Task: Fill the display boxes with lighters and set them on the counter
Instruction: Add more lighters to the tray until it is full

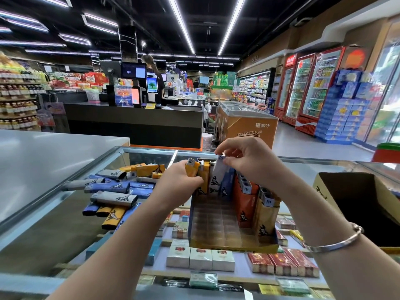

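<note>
Pinching the metal top of a white lighter (219,172), the right hand (249,161) holds it upright at the far end of the display box (232,243), its thumb and fingertips closed on the lighter's cap. The left hand (180,180) is curled round an orange lighter (191,168) just to the left, its fingers wrapped over the body so only the top shows. Both lighters stand among a far row of orange, white and blue ones already in the box. Along the box's right side stand more lighters (256,204), orange and yellow, touching the right forearm. The middle and near part of the box shows only its clear divided tray.

The box sits on the glass surface (65,213), above rows of cigarette packs (200,257) seen through the glass. To the left of the box, near the left forearm, lies a loose pile of lighters (114,191) in grey, blue and orange, lying flat and overlapping. At the right edge stands an open cardboard carton (355,204), its dark inside facing the camera. A silver bangle (334,240) circles the right wrist.
</note>
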A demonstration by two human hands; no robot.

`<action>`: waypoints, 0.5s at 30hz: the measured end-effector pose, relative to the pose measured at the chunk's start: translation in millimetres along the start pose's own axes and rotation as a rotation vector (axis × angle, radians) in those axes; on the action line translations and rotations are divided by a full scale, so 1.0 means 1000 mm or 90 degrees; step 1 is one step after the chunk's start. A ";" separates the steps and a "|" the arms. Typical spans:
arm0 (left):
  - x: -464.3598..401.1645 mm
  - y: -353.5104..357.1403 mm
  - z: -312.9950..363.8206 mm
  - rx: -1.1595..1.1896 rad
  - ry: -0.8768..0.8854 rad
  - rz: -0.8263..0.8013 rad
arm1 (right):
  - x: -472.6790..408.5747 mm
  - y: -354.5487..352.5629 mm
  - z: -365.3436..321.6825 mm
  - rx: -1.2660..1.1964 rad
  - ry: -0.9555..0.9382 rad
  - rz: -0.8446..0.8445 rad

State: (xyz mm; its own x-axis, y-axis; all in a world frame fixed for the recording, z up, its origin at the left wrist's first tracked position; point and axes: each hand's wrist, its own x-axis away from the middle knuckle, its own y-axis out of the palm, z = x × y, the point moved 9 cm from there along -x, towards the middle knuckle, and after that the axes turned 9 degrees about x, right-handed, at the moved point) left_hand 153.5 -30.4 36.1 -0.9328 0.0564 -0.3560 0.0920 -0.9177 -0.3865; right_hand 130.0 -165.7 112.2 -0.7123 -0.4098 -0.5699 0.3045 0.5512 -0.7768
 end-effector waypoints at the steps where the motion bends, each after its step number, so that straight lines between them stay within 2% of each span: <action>1: 0.000 0.000 0.000 -0.001 0.003 0.002 | -0.001 0.003 -0.004 0.017 -0.013 -0.013; 7: -0.002 0.003 -0.001 0.038 0.010 -0.004 | -0.007 0.022 -0.018 0.159 -0.060 -0.132; 15: 0.000 0.005 0.001 0.074 0.007 -0.021 | -0.008 0.028 -0.020 0.184 -0.054 -0.142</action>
State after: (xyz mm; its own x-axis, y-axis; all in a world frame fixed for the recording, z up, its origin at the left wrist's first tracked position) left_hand 153.2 -35.2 35.1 -0.9305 0.0909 -0.3549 0.0200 -0.9547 -0.2969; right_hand 131.5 -133.2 100.4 -0.7296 -0.5625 -0.3889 0.3228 0.2179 -0.9210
